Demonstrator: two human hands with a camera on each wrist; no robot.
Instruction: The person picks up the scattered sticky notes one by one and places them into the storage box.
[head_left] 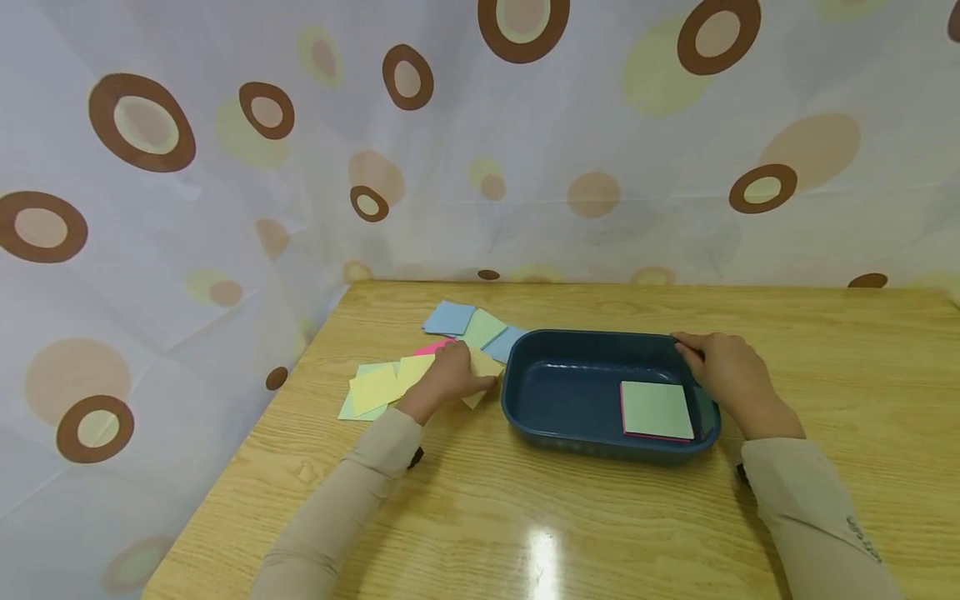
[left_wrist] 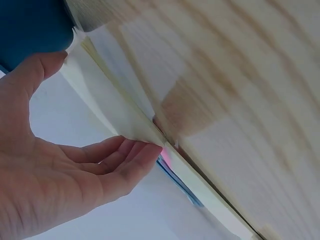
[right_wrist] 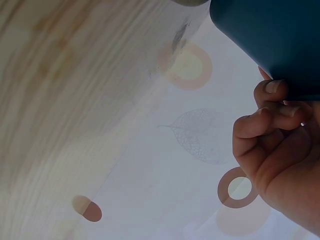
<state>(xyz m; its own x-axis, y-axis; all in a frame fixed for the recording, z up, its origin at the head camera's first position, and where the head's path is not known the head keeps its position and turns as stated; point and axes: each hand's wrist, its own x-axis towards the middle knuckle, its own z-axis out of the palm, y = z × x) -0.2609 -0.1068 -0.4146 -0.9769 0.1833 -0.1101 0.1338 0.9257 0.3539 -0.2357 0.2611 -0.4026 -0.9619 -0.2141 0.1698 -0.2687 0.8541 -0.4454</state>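
My left hand (head_left: 450, 377) grips a pale yellow sticky-note pad (head_left: 486, 365) beside the left end of a dark blue plastic basin. In the left wrist view, thumb and fingertips meet opposite edges of this pad (left_wrist: 107, 95). The basin (head_left: 566, 396) stands on the wooden table, and a square light green sticky-note pad (head_left: 656, 408) with a pink layer beneath lies at its right end. At the far right corner, my right hand (head_left: 727, 377) holds the basin's rim; the right wrist view shows curled fingers (right_wrist: 252, 125) against the basin's outer side (right_wrist: 270, 45).
Left of the basin lie yellow notes (head_left: 375, 389), a pink note (head_left: 433, 347), a green note (head_left: 482, 327) and blue notes (head_left: 448, 318), partly overlapping. A patterned curtain (head_left: 450, 242) hangs along the back and left edges of the table (head_left: 480, 517).
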